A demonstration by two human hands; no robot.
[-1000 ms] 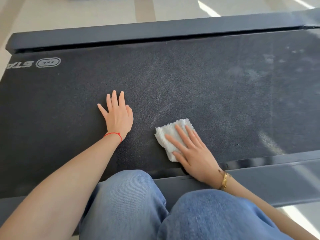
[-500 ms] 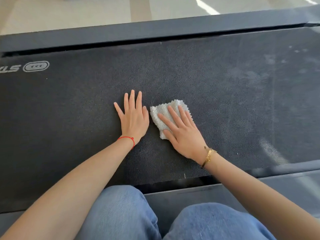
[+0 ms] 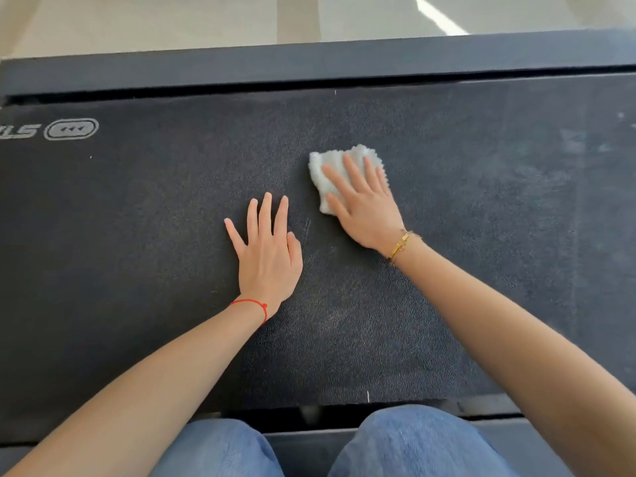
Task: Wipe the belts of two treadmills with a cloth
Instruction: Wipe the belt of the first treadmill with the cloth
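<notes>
brightness: even, bright daylight; skin and the white cloth (image 3: 344,173) read clearly, none of it blown out.
light source: a hard sunlit streak crosses the pale floor (image 3: 172,18) at top right, so sun falls from beyond the far side.
glare: a soft greyish sheen washes the treadmill belt (image 3: 137,235) toward its right end, lifting dusty smears there.
shadows: faint and short under both hands; a dark gap runs below the far side rail (image 3: 309,63).
focus: belt grain sharp at centre; the jeans (image 3: 413,449) at the bottom edge are softer.
distortion: wide-angle bowing bends the rails near the frame edges.
</notes>
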